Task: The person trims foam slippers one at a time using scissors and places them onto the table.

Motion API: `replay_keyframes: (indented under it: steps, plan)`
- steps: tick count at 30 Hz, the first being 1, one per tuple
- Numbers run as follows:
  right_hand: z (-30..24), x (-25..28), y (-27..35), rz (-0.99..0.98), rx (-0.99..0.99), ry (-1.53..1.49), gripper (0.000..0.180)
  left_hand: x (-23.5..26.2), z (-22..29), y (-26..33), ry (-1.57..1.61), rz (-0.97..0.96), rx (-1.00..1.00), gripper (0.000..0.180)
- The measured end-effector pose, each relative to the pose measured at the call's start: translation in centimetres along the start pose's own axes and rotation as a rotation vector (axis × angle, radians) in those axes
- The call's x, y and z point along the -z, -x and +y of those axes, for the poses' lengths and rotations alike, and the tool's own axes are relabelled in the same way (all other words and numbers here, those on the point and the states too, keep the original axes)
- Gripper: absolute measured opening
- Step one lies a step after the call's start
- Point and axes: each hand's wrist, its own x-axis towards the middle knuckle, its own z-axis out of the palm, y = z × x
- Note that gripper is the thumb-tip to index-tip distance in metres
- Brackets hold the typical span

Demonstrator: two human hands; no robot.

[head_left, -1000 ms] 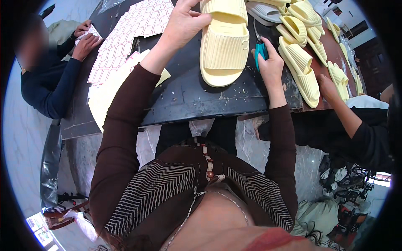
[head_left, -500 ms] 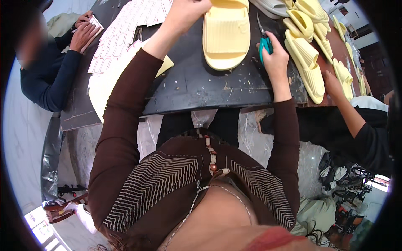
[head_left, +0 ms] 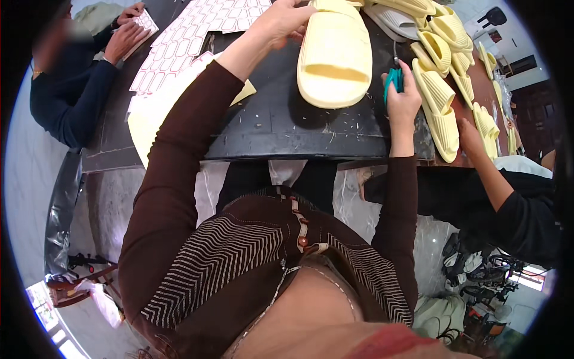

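My left hand (head_left: 288, 25) grips the far end of a pale yellow slide slipper (head_left: 336, 57) over the dark table. The slipper is tilted, its rounded near end hanging above the tabletop with a shadow under it. To the right, my right hand (head_left: 404, 100) is closed around a pair of teal-handled snips (head_left: 393, 85). Their metal blades point away from me, apart from the slipper. Just right of that hand lies another yellow slipper (head_left: 439, 113) with a ribbed strap.
More yellow slippers (head_left: 448, 30) and a grey one (head_left: 391, 23) are heaped at the far right. Sheets of red-outlined labels (head_left: 179, 51) and yellow paper (head_left: 146, 122) cover the table's left. One person's hands (head_left: 122, 42) hold a label sheet; another person's hand (head_left: 471, 139) is by the slippers.
The slipper has been lifted and tilted, moving slightly right with my left hand. My right hand and the snips have shifted right, away from it. The whole view has shifted a little.
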Motion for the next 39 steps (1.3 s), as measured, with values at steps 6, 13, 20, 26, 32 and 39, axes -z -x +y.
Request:
replay_keyframes:
  steps: [6, 13, 20, 26, 32, 39]
  plan:
    - [-1.4, 1.9, 1.0, 0.141, 0.208, 0.142, 0.046, -0.1, -2.1, -0.1, -0.230, 0.041, 0.101, 0.049]
    - [-9.4, 6.6, 1.5, 0.046, 0.598, 0.449, 0.059, 2.8, -4.5, -1.8, -0.199, -0.036, 0.070, 0.048]
    - [-11.4, 8.3, 1.8, -0.017, 0.810, 0.712, 0.066, -0.2, -0.8, 0.0, -0.067, -0.084, 0.289, 0.039]
    - [-11.9, 8.5, 1.7, -0.017, 0.854, 0.768, 0.066, 2.0, -3.8, -1.3, -0.243, -0.049, 0.126, 0.047]
    - [-11.4, 8.5, 1.9, -0.029, 0.830, 0.780, 0.065, 1.0, -2.6, -0.7, -0.237, -0.105, 0.173, 0.050]
    - [-11.3, 8.4, 2.0, -0.039, 0.822, 0.811, 0.064, 0.0, -1.3, 0.1, -0.142, -0.039, 0.261, 0.045]
